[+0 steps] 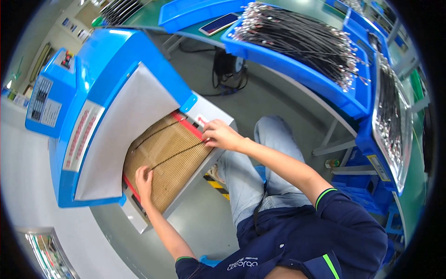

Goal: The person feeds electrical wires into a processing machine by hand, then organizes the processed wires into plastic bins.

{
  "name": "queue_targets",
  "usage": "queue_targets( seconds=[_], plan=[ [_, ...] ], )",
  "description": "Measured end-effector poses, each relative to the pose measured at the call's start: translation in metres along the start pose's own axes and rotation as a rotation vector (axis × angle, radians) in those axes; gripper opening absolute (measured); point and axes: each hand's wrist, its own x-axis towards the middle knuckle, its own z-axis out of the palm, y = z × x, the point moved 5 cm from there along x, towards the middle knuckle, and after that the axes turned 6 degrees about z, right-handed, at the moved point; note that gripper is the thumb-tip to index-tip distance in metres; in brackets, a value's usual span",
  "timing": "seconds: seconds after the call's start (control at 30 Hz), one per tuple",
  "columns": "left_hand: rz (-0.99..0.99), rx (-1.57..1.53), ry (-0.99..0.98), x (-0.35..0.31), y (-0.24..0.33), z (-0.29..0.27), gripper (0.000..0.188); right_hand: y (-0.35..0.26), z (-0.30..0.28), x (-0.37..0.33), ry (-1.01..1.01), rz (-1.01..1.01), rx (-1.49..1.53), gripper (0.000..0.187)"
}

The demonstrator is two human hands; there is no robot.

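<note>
A thin black cable [179, 153] stretches across the brown ribbed conveyor belt [174, 179] at the mouth of a blue machine [109, 65]. My left hand [144, 180] pinches its near-left end, low over the belt. At the other end, my right hand [222, 135] closes on the cable beside the red strip [188, 125] along the belt's edge. Farther in, a second dark cable [155, 132] lies on the belt, roughly parallel to the first. A pale curtain [125, 121] hangs over the machine's opening and hides the belt behind it.
At the upper right, a blue tray [297, 74] holds a large bundle of black cables [297, 39] with white ends. More cables fill a clear-lined tray [390, 116] at the right. A phone [219, 24] lies near another blue tray [200, 14]. A black reel [227, 65] stands below.
</note>
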Motion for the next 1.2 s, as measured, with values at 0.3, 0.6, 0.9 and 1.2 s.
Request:
queue_targets(
  seconds=[0.3, 0.6, 0.9, 1.2],
  plan=[
    [0.036, -0.053, 0.140, -0.051, 0.126, 0.029, 0.027, -0.045, -0.240, -0.020, 0.499, -0.052, -0.320, 0.013],
    [-0.044, -0.414, -0.113, -0.113, 0.242, 0.138, 0.024, -0.024, -0.379, -0.069, 0.744, 0.256, -0.814, 0.015],
    [-0.017, -0.468, -0.207, -0.137, 0.303, 0.153, 0.022, -0.022, -0.406, -0.088, 0.719, 0.332, -0.908, 0.010],
    [-0.014, -0.469, -0.222, -0.137, 0.324, 0.155, 0.023, -0.061, -0.446, -0.102, 0.850, -0.013, -0.819, 0.010]
  ],
)
